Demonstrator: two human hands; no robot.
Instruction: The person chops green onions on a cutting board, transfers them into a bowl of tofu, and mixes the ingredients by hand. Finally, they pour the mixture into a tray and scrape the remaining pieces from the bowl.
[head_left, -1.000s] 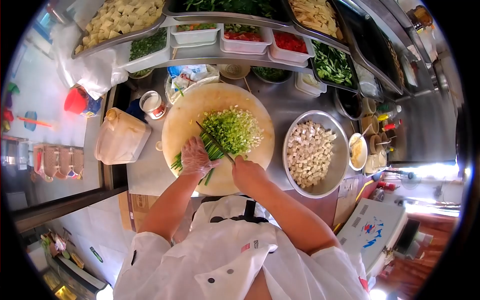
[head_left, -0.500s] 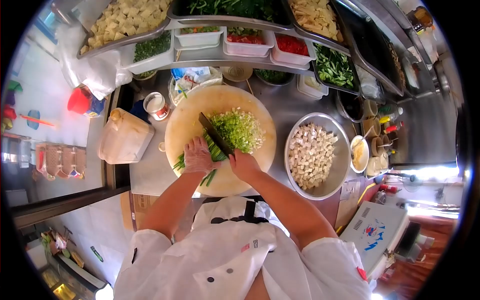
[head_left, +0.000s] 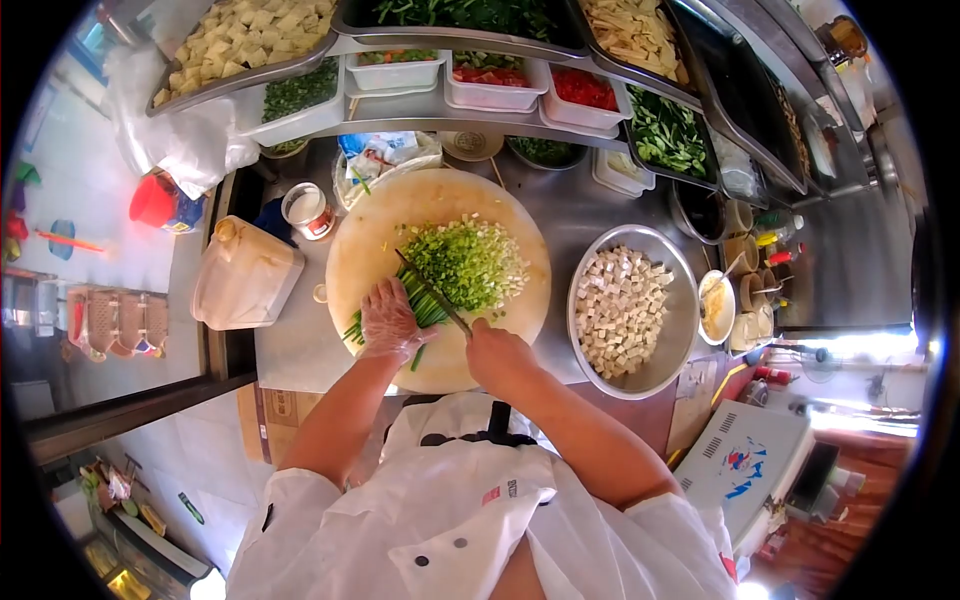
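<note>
A round cutting board [head_left: 372, 225] carries a bunch of long scallions [head_left: 424, 304] and a pile of chopped scallions [head_left: 470, 262]. My left hand [head_left: 388, 325], in a clear plastic glove, presses down on the bunch with its fingers over the stalks. Wrapped round the handle of a kitchen knife [head_left: 436, 295] is my right hand [head_left: 500, 358]. The blade, seen nearly edge-on, slants between the whole stalks and the chopped pile, close to my left fingertips. My right fist hides the handle.
Right of the board stands a steel bowl [head_left: 690, 300] of white cubes, beside a small bowl [head_left: 717, 308] with a spoon. To the left are a plastic container [head_left: 245, 280] and an open jar [head_left: 308, 210]. Trays of cut vegetables line a shelf [head_left: 420, 125] above.
The knife has turned from showing its broad side to nearly edge-on, its tip lower. My right hand has come slightly towards me. My left hand still rests on the scallions.
</note>
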